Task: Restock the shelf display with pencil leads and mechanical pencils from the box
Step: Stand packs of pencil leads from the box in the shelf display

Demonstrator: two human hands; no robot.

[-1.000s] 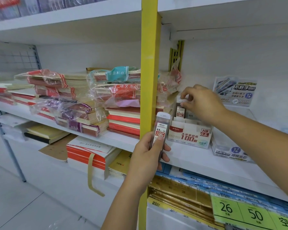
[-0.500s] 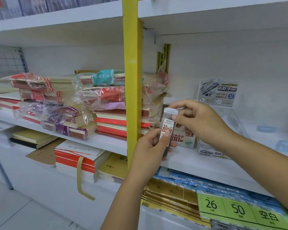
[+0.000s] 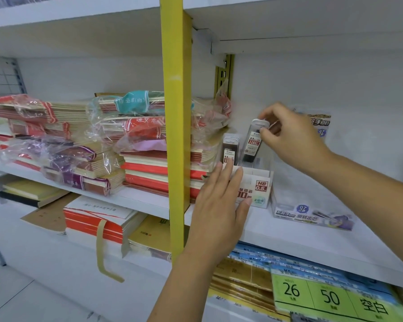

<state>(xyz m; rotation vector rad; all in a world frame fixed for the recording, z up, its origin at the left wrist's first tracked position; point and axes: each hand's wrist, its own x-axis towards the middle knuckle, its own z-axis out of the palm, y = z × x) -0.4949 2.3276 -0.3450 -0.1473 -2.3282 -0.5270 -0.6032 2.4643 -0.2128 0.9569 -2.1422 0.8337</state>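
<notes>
We see a white card display box (image 3: 262,190) printed "HB 0.5" on the white shelf (image 3: 289,240), with card dividers inside. At its left end stands a small row of flat lead cases (image 3: 229,148), upright, dark with white caps. The right hand (image 3: 291,138) has its grip closed on one more lead case (image 3: 253,145), thumb and fingertips pinching the white cap; this case is clear plastic, tilted, its lower end in or just over the box, we cannot tell which. The left hand (image 3: 219,205) grips nothing: its fingers are straight and lie flat on the box front. Just right of the box is a clear plastic tray (image 3: 312,213) labelled "0.7 2B", contents unclear. Left of the yellow post (image 3: 176,112) are film-wrapped notebook stacks (image 3: 79,140).
</notes>
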